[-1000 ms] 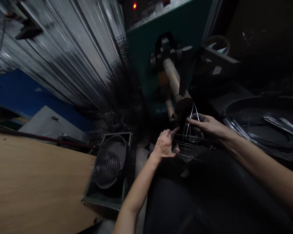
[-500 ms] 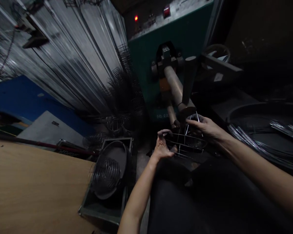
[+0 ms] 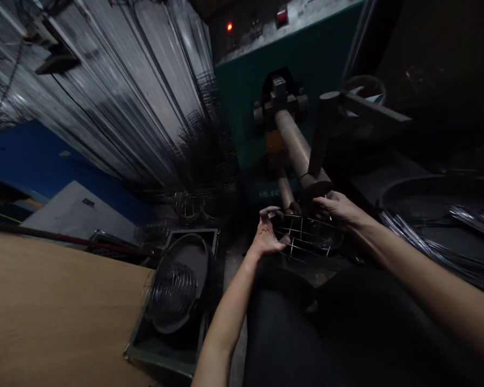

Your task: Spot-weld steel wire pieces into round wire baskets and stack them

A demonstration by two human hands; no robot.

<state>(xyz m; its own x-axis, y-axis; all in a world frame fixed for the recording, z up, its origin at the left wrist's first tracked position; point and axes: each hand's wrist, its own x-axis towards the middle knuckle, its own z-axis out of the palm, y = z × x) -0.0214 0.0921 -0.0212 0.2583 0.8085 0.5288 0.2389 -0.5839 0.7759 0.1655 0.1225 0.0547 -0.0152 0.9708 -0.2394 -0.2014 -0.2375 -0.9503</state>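
Observation:
A wire frame [image 3: 300, 230] of thin crossing metal rods lies between my two hands, at the tips of a machine's arms. Fingers and thumb of my left hand [image 3: 269, 236] are curled round its left side. My right hand [image 3: 341, 210] pinches a bright wire at the frame's upper right, right beside the end of the thick upper metal arm [image 3: 294, 140]. Below it, the thinner lower arm [image 3: 284, 191] ends just above the frame. Dim light hides where the frame touches the arms.
Behind stands the green machine [image 3: 242, 91] with a lit red lamp [image 3: 229, 26]. At left, a dark round tub [image 3: 201, 252] with wire rings [image 3: 175, 287] sits in a metal crate [image 3: 165, 352]. Wire bundles [image 3: 411, 236] lie in a large pan at right. A wooden board [image 3: 56, 312] fills the lower left.
The wire frame has turned and shifted slightly left, so its cross rods lie differently under the arm tips. Both hands stay closed on it. The view has shifted a little.

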